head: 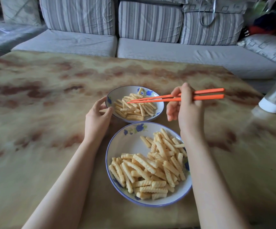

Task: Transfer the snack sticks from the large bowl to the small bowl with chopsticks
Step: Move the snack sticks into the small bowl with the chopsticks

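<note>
Though apart, hands [97,116] [186,104] beside small bowl [122,93].

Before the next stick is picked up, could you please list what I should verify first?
1. Orange chopsticks gripped in right hand: ok.
2. Chopstick tips look empty, above the small white flowered bowl: ok.
3. Left hand holds the small bowl's rim: ok.
4. Ridged yellow snack sticks available in the large white blue-rimmed bowl: ok, plenty.
5. Gap between the two bowls: cannot tell.
</note>
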`<action>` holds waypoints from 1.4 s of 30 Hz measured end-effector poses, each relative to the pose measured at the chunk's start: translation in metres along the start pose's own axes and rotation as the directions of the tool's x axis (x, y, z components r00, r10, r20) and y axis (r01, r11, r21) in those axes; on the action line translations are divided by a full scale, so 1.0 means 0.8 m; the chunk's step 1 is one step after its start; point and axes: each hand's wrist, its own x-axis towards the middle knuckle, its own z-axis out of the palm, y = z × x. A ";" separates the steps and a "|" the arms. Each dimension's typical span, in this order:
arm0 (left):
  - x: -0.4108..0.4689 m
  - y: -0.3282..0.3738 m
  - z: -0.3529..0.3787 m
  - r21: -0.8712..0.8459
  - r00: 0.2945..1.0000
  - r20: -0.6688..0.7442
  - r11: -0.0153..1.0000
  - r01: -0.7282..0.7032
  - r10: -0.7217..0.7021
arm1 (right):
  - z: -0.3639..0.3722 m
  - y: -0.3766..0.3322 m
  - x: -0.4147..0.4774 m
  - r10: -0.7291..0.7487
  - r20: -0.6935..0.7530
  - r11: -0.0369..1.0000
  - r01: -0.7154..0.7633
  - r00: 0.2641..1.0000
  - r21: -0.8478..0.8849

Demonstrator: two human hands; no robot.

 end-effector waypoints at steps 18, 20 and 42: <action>0.002 -0.002 0.000 -0.004 1.000 0.006 1.000 -0.005 0.005 | -0.064 -0.068 -0.009 0.097 0.278 0.942 0.002 0.956 -0.335; 0.001 -0.002 0.000 -0.009 1.000 0.005 1.000 -0.011 0.011 | -0.062 -0.065 -0.011 0.125 0.303 0.935 -0.010 0.945 -0.355; 0.001 -0.001 0.000 -0.024 1.000 -0.001 1.000 -0.015 0.015 | -0.028 -0.022 0.004 0.009 -0.047 0.997 -0.005 0.999 0.080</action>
